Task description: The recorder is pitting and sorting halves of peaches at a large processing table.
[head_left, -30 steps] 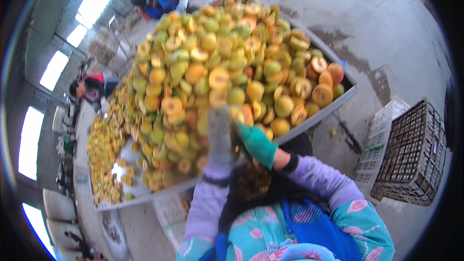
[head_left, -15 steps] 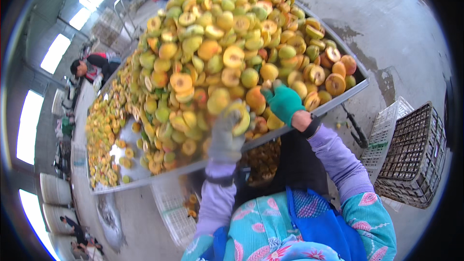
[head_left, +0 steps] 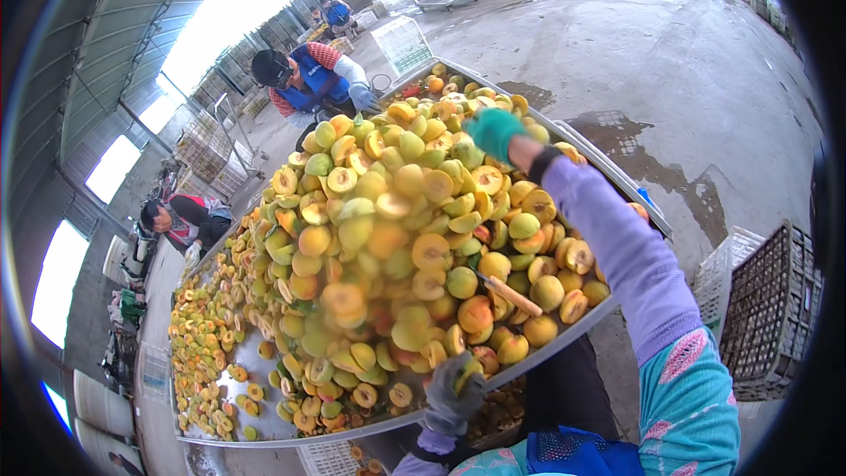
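While the gray-gloved left hand is clamped around 1 yellow-green fruit just beside the metal table's near rim, the green-gloved right hand, too blurred to tell its grip, reaches across the table's fruit pile, probably freed by the wooden-handled knife lying near that rim.

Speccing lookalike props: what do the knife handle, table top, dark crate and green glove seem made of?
Knife handle: probably wood, smooth and tan like bare timber.
Table top: likely sheet metal, greyish with a slight shine on its bare patch.
Dark crate: probably moulded plastic, dull, with regular lattice sides.
Green glove: fabric or rubber; looks matte but too blurred to tell.
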Available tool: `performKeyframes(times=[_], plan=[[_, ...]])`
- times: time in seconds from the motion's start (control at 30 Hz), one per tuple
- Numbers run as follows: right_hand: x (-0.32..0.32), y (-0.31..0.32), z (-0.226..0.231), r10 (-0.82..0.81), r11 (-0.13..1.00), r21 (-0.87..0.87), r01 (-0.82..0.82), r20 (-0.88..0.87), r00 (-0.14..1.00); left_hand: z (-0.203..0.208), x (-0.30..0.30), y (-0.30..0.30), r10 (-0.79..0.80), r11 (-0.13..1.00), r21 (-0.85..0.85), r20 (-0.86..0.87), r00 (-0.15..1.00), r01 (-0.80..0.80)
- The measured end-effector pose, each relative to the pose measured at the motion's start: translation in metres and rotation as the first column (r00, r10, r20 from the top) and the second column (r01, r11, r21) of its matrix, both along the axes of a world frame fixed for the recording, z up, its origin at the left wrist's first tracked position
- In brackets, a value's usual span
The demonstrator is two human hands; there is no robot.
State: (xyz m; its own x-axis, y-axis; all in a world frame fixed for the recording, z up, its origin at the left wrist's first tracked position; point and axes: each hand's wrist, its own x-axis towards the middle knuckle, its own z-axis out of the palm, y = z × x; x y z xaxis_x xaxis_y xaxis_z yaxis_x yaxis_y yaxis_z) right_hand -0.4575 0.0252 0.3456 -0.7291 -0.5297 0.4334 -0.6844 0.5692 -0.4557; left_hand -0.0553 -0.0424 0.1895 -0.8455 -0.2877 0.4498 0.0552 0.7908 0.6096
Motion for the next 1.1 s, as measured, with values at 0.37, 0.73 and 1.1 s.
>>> performKeyframes(times=[0.37,0.73,1.1], plan=[[-0.199,-0.140,-0.011,-0.012,0.967,-0.228,0.110,0.393,0.920,0.015,-0.010,0.021,-0.021,0.884,-0.468,-0.036,0.999,0.002],[-0.200,-0.156,0.017,0.030,0.917,-0.356,0.181,0.514,0.858,0.001,-0.012,0.018,0.050,0.908,-0.414,-0.040,0.998,-0.062],[-0.228,-0.151,-0.025,0.054,0.909,-0.362,0.207,0.593,0.803,-0.010,-0.004,0.030,0.222,0.941,-0.271,0.049,0.974,-0.201]])
